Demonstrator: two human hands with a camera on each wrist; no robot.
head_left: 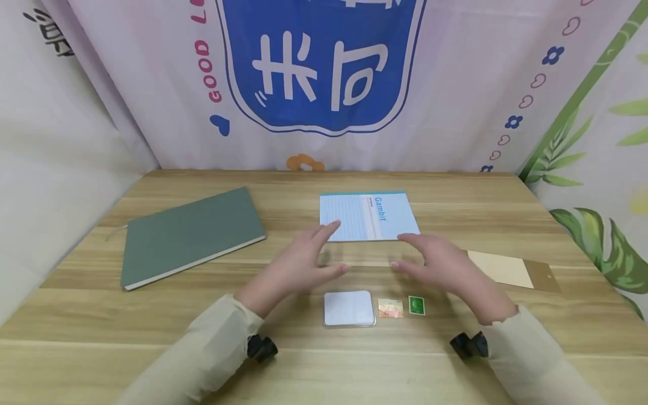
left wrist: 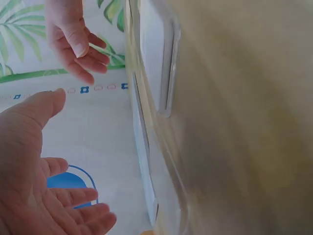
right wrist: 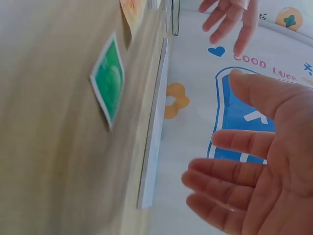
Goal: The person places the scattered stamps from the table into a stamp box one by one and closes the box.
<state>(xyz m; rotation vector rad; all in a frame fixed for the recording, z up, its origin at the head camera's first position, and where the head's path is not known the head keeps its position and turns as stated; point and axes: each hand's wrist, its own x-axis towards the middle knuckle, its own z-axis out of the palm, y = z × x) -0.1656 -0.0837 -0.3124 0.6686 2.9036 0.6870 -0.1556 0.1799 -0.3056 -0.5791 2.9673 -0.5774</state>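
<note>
Left hand [head_left: 301,260] and right hand [head_left: 445,263] are being held apart, empty, near the blue notebook [head_left: 368,216] lying around frame centre, which is being judged light, bendy, best pinched at its side edges.

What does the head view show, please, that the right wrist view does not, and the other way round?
Only the head view shows the brown-and-cream card on the right of the table, the pale sleeves and the black devices at the wrists.

Only the right wrist view shows the palm of the right hand and a round orange print on the cloth.

Both show the left hand, the green stamp, the small gold-orange piece beside it and the light blue notebook, seen edge-on from the wrist.
</note>
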